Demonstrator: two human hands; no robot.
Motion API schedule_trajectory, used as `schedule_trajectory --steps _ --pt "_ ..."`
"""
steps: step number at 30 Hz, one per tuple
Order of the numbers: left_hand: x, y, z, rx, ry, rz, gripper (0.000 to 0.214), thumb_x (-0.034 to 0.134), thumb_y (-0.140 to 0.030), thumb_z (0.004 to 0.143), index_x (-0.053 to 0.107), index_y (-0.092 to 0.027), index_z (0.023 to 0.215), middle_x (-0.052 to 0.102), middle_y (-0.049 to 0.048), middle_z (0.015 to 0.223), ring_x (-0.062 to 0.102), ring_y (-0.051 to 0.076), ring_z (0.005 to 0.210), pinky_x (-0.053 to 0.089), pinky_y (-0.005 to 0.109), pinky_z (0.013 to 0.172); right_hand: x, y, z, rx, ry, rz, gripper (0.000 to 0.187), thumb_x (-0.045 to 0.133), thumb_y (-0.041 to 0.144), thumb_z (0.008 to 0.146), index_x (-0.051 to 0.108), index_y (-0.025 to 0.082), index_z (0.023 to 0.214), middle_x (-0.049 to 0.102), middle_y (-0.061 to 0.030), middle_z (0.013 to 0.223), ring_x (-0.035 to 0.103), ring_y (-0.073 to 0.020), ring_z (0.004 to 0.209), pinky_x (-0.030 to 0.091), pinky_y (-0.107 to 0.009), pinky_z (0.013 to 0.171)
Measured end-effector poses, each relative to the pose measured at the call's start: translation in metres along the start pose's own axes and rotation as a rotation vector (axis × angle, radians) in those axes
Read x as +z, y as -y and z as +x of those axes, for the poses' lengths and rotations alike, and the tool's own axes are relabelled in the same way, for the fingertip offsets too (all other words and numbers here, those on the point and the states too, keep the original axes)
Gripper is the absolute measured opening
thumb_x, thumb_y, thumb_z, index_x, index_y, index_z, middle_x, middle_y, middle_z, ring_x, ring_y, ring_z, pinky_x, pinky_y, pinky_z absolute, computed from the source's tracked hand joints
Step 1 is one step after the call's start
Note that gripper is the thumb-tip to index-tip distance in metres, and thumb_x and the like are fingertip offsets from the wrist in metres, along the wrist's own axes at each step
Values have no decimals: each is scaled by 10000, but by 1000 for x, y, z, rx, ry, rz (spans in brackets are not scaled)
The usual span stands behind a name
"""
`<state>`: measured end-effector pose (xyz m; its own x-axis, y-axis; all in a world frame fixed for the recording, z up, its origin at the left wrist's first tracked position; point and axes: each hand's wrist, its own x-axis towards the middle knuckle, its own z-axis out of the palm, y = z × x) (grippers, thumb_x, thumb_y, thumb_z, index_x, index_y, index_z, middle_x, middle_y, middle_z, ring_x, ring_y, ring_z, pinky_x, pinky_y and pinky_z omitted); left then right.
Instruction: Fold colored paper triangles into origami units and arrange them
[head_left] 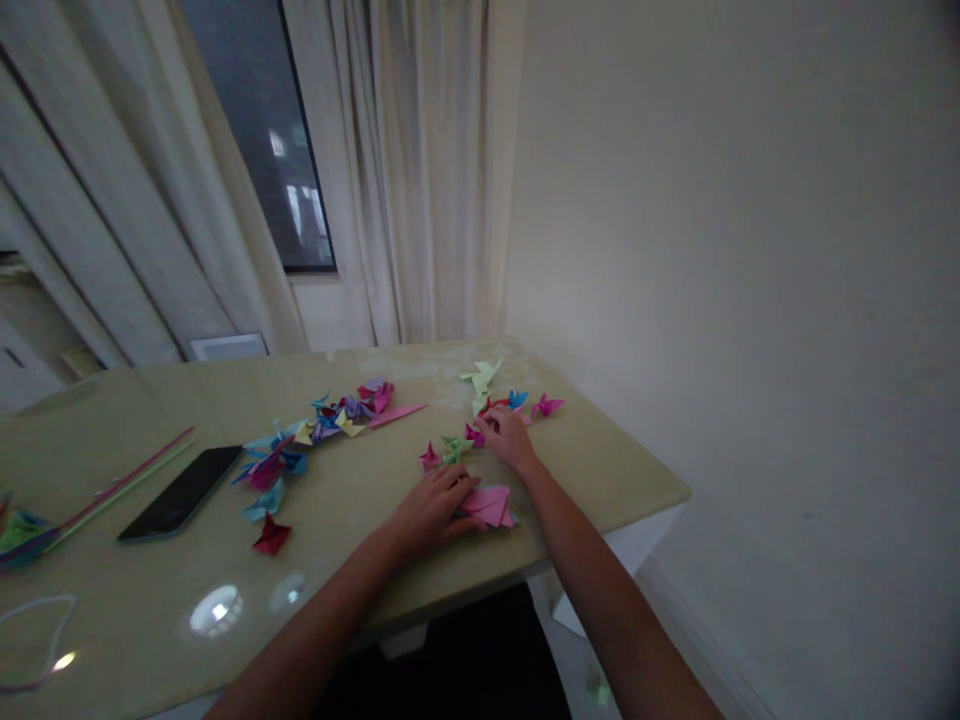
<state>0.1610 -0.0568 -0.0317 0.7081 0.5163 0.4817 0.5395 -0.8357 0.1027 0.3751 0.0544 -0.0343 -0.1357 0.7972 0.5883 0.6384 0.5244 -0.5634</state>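
Observation:
My left hand (431, 508) rests near the table's front edge, its fingers and thumb around the left end of a folded pink paper piece (493, 507). Farther forward, my right hand (506, 436) has its fingertips drawn together among small origami pieces; whatever is between them is hidden. A magenta piece (473, 436) lies right by those fingertips. Close by are a green origami piece (454, 450) and a dark pink one (429, 457). Beyond the right hand lie a pale green piece (482, 377), a blue one (517, 399) and a magenta one (547, 406).
A cluster of colourful origami (330, 425) spreads across the table's middle, with a red piece (271, 535) at its near end. Left of it lie a dark phone (182, 492) and thin coloured strips (124, 490). The wall (720, 300) rises on the right.

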Motion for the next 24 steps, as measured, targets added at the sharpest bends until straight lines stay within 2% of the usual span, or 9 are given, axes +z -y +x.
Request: schedule_trajectory --steps 3,5,7,9,12,15,19,21,24 --pt "-13 17 -4 -72 -147 52 383 553 -494 1010 682 -203 1223 713 112 1148 665 255 1050 547 394 951 0 0 0 -8 -10 10 197 685 223 926 675 179 734 627 -4 749 544 -144 691 390 -265 695" --pt "-26 41 -13 -303 -275 140 325 451 -391 1047 711 -201 1092 718 110 1050 668 244 989 540 386 927 1 -1 0 -9 -18 19 197 685 226 926 674 179 735 619 -1 741 542 -144 684 390 -265 692" --pt "-37 70 -25 -611 -336 292 342 403 -313 1039 706 -186 1134 714 142 1125 653 280 1059 520 431 959 2 -2 -1 -4 -23 19 201 686 231 925 672 180 732 613 2 729 541 -146 685 392 -265 695" --pt "-43 95 -38 -829 -241 400 416 398 -263 1011 632 -181 1345 642 174 1380 568 352 1265 475 525 1030 3 -3 -1 -1 -17 18 203 683 235 927 670 181 732 613 1 726 544 -147 687 394 -266 697" --pt "-44 116 -52 -982 -57 405 510 365 -245 1006 527 -163 1483 579 194 1478 504 392 1346 460 583 1028 4 -3 -2 -8 -7 26 203 671 236 931 668 181 736 609 1 726 548 -146 689 395 -265 694" --pt "-42 120 -56 -983 3 410 487 336 -263 1026 567 -141 1436 626 217 1392 571 367 1269 485 529 994 3 -1 -2 -1 -32 38 215 661 249 929 657 188 723 589 6 716 533 -145 673 400 -265 688" --pt "-43 118 -55 -941 -5 361 387 375 -251 1020 675 -146 1241 696 187 1270 634 320 1182 508 455 973 -1 4 0 17 -78 71 271 642 304 940 637 194 693 565 4 709 516 -148 659 403 -267 667" --pt "-41 112 -51 -838 -74 281 317 423 -254 1013 687 -172 1169 725 151 1209 655 286 1145 514 423 985 -2 10 -1 9 -62 123 302 628 345 961 643 192 701 564 1 709 522 -149 664 406 -268 659" --pt "-33 89 -35 -551 -239 144 216 495 -289 1021 686 -206 1076 749 104 1098 685 240 1051 535 379 959 -4 22 -4 -29 68 273 281 676 444 951 706 193 829 595 6 725 520 -142 645 408 -257 622"
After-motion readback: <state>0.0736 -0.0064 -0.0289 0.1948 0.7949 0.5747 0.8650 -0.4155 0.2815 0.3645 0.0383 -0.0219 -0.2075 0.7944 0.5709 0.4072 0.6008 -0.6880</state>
